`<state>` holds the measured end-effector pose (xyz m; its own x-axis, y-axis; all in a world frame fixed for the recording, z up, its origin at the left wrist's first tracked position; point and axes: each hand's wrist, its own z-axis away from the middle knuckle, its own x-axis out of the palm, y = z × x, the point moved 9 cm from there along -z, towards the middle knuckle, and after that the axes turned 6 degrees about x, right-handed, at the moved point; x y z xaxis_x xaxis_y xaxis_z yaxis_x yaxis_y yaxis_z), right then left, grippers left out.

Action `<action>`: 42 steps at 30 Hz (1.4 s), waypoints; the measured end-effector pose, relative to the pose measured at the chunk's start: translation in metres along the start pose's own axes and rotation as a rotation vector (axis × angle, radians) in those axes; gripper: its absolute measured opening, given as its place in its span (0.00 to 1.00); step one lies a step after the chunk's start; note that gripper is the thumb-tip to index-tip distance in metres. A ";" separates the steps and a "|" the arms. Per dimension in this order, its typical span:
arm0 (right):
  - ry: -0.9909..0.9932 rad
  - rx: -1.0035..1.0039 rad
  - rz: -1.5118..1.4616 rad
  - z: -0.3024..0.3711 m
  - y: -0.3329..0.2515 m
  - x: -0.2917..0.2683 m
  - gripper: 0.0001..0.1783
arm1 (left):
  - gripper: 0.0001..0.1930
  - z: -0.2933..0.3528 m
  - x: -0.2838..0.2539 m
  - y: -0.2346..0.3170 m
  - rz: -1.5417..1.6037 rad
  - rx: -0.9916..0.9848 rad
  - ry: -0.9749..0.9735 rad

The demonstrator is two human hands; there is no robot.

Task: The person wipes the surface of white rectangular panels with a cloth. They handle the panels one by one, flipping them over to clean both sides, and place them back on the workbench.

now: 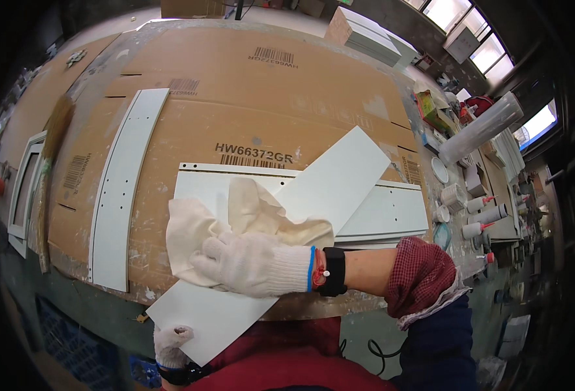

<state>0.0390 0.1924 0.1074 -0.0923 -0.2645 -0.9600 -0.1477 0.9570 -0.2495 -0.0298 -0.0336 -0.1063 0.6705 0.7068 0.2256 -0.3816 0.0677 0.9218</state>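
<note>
White board (346,176) runs diagonally, lower left of frame up to right of centre, middle part hidden under cloth and glove. My gloved left hand (172,345), lower left, pinches the board's near end, thumb on top; other fingers mostly hidden. My gloved right hand (235,264), just below centre, has fingers curled together on a bunched cream cloth (190,228), cloth lying against the board. Under the board, a drilled white panel (392,208) lies crosswise, centre to right. Another long drilled panel (125,195) lies at left, on cardboard (222,117). Brush (56,130) at far left; bottles (476,229) at right.
</note>
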 end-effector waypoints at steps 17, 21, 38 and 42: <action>0.029 1.051 0.459 0.186 0.327 -0.088 0.17 | 0.24 0.004 0.067 0.055 0.599 -0.143 -0.166; 0.154 0.600 0.641 0.100 0.178 -0.069 0.17 | 0.25 0.004 0.073 0.065 0.395 -0.141 -0.160; -0.481 -0.119 -0.550 0.041 -0.129 0.016 0.25 | 0.46 0.014 0.110 0.113 1.039 0.079 -0.418; 0.319 0.785 -0.629 0.102 0.004 -0.051 0.24 | 0.50 0.005 0.107 0.104 0.893 0.146 -0.335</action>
<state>0.1440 0.2223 0.1426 -0.4916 -0.6498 -0.5797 0.4091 0.4153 -0.8125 0.0054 0.0454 0.0153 0.3271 0.2163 0.9199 -0.7710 -0.5017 0.3922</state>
